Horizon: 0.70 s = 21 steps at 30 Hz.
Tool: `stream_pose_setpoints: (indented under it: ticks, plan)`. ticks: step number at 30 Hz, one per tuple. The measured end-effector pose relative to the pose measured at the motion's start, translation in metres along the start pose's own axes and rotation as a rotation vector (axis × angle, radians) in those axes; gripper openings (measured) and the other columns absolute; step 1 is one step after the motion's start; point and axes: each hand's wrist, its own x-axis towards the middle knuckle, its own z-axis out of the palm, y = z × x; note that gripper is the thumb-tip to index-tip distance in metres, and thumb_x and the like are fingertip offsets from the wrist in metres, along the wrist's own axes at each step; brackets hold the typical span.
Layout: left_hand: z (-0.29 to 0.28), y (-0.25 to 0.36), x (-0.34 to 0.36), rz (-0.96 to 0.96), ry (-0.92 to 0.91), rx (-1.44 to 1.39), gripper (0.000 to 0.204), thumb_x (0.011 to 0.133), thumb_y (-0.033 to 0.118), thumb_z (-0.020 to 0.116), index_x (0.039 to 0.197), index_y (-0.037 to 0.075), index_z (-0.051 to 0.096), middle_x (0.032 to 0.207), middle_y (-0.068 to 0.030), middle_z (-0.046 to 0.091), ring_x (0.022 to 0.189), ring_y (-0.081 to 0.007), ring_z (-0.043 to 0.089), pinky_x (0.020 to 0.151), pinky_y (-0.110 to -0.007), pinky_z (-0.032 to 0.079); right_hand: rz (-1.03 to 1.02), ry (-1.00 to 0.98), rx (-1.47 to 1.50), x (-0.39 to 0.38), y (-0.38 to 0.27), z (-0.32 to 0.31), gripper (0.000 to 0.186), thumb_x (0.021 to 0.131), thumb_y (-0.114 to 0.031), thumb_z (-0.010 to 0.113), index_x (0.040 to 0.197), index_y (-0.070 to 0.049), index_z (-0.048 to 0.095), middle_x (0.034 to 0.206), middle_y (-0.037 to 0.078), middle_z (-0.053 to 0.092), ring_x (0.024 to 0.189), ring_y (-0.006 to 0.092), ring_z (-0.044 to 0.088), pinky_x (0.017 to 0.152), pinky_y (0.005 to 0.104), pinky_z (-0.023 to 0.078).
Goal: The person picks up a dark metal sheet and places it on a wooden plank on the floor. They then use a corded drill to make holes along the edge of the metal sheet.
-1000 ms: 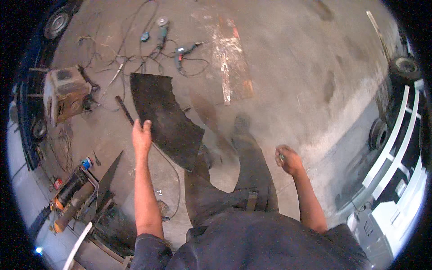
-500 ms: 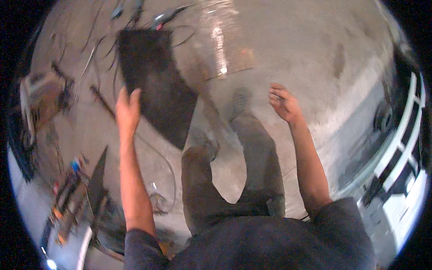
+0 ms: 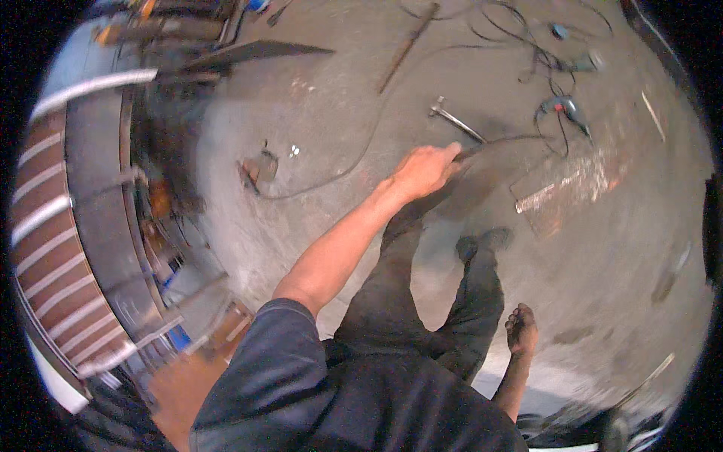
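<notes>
head: left hand [image 3: 425,169] grips dark sheet [image 3: 482,184] edge.

My left hand [image 3: 425,169] is stretched out over the concrete floor [image 3: 602,286], gripping the edge of a dark metal sheet [image 3: 482,188] that blocks the way just to its right. Beyond my fingertips a hammer [image 3: 456,120] lies close, and further out a power drill [image 3: 565,109] sits among tangled cables [image 3: 527,45]. A cable [image 3: 339,169] curves across the floor to the left of my hand, ending near a small scrap [image 3: 260,167]. Further left a metal rack [image 3: 98,226] walls that side off. My right hand [image 3: 521,330] hangs low, with bare floor open to its right.
</notes>
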Motion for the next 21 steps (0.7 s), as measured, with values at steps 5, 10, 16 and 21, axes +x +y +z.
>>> stream_pose_setpoints:
  ticks: [5, 10, 16, 21]
  plan:
    - [-0.037, -0.068, -0.118, -0.162, 0.107, -0.108, 0.027, 0.098, 0.027, 0.057, 0.114, 0.007, 0.050, 0.085, -0.0263, 0.065, 0.085, -0.0506, 0.061, 0.073, -0.060, 0.045, -0.123, -0.066, -0.213, -0.026, -0.035, 0.060, 0.022, 0.091, -0.003, 0.057, 0.112, -0.004, 0.059, 0.090, 0.010, 0.062, 0.078, 0.0236, 0.062, 0.064, 0.0338, 0.052]
    - [-0.065, -0.139, -0.223, -0.315, 0.195, -0.164, 0.024, 0.097, 0.024, 0.057, 0.109, 0.004, 0.051, 0.084, -0.0268, 0.065, 0.086, -0.0486, 0.063, 0.073, -0.058, 0.046, -0.171, -0.143, -0.323, -0.061, -0.034, 0.140, 0.020, 0.091, -0.002, 0.057, 0.110, -0.004, 0.060, 0.091, 0.010, 0.062, 0.080, 0.0252, 0.063, 0.064, 0.0352, 0.052]
    - [-0.062, -0.230, -0.329, -0.516, 0.388, -0.219, 0.025, 0.097, 0.025, 0.058, 0.110, 0.004, 0.053, 0.090, -0.0241, 0.068, 0.090, -0.0451, 0.065, 0.077, -0.056, 0.049, -0.156, -0.382, -0.718, -0.052, -0.024, 0.253, 0.017, 0.092, -0.007, 0.062, 0.109, -0.005, 0.061, 0.090, 0.009, 0.063, 0.077, 0.0227, 0.063, 0.064, 0.0340, 0.052]
    - [-0.059, -0.310, -0.423, -0.871, 0.395, -0.241, 0.033, 0.097, 0.028, 0.057, 0.118, 0.002, 0.056, 0.098, -0.0235, 0.069, 0.093, -0.0457, 0.065, 0.083, -0.054, 0.050, -0.237, -0.466, -1.180, -0.043, 0.007, 0.425, 0.023, 0.093, -0.017, 0.066, 0.108, -0.001, 0.062, 0.091, 0.009, 0.067, 0.076, 0.0197, 0.068, 0.065, 0.0316, 0.055]
